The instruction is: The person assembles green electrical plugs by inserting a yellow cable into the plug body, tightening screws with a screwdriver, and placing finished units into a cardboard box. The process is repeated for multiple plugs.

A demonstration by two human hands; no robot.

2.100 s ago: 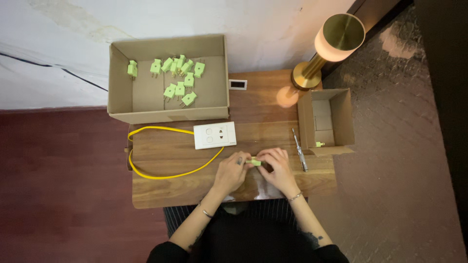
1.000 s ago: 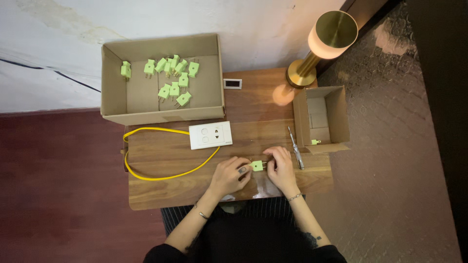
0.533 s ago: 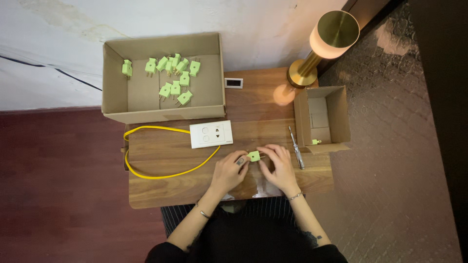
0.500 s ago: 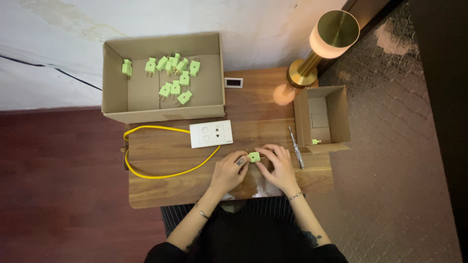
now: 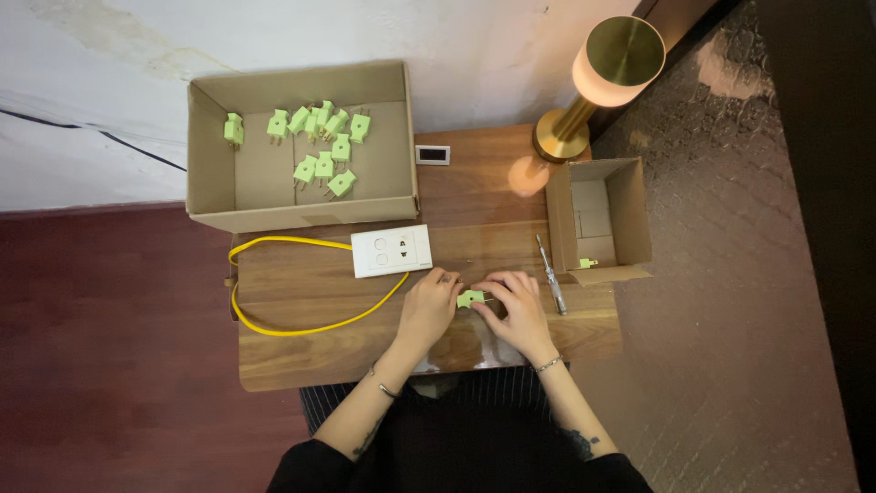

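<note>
Two hands meet over a small green plug (image 5: 471, 298) at the near middle of the wooden table (image 5: 301, 356). Left hand (image 5: 429, 306) pinches the plug's left end with curled fingers, and right hand (image 5: 516, 309) closes its fingertips on the right end, so both hold the same piece just above the tabletop; whether it touches the wood cannot be told. Just beyond the left hand lies a white socket plate (image 5: 391, 251), with a yellow cable (image 5: 274, 327) looping away to that hand's left. Just to the right of the right hand lies a slim screwdriver (image 5: 550, 274), and past it stands a small open cardboard box (image 5: 622, 215) with one green plug (image 5: 587, 264) at its near edge. Farther beyond the left hand sits a large cardboard box (image 5: 210, 173) holding a scatter of green plugs (image 5: 321, 164). Beyond the right hand stands a brass lamp (image 5: 593, 87), lit, with a small dark display (image 5: 432, 154) near its base.
</note>
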